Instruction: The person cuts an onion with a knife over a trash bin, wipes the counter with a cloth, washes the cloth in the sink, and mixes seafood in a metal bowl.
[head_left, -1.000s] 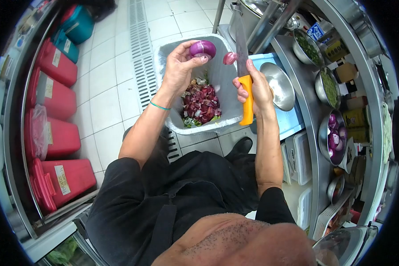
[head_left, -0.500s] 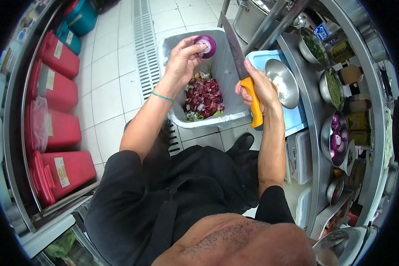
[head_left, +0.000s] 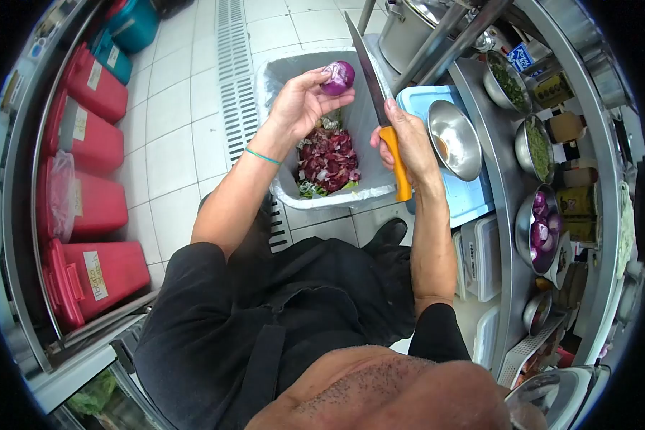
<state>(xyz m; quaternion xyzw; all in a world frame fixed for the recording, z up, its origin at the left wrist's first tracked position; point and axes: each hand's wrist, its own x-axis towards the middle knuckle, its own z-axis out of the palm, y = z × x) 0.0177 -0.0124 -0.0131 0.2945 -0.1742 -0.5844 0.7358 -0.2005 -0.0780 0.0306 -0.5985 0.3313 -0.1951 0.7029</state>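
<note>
A peeled red onion (head_left: pixel 338 77) is held in the fingers of my left hand (head_left: pixel 301 104), up over the bin. My right hand (head_left: pixel 408 140) is wrapped round the yellow handle of a large kitchen knife (head_left: pixel 372 75). Its blade points up and away, to the right of the onion and apart from it. Below both hands stands a grey bin (head_left: pixel 380 188) with a clear liner. Heaped inside are dark red onion skins (head_left: pixel 328 159) with some green scraps.
A steel bowl (head_left: pixel 460 140) sits on a blue lid (head_left: pixel 473 201) at the right. Along the steel shelf are bowls of chopped greens (head_left: pixel 507 82) and a bowl of peeled red onions (head_left: pixel 541 229). Red lidded containers (head_left: pixel 104 279) line the left. A floor drain grate (head_left: pixel 233 72) runs behind the bin.
The onion has turned in my left hand, now showing its rounded side, and my fingers have opened out beneath it. The knife has shifted slightly left and up, with its tip farther from me.
</note>
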